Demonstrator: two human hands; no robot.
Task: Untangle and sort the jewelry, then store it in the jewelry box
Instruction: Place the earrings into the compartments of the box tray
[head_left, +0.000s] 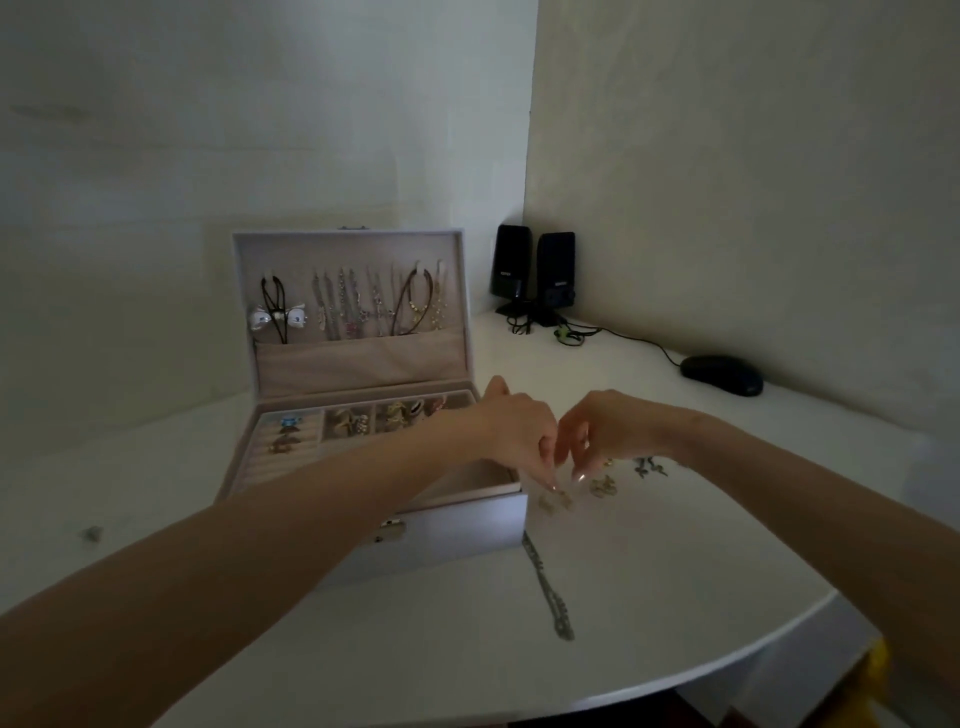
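Both hands are hovering over loose jewelry beside the open jewelry box (457, 540).
I am watching the left hand (519, 436) reaching past the box's front corner, fingertips pointing down at a small gold piece (553, 501) on the white tabletop (701, 571), while the right hand (608, 431) is curling downward just beside it; I cannot tell whether either is pinching anything. Another gold piece (602, 487), a dark piece (648, 467) and a silver chain (548, 592) are lying nearby.
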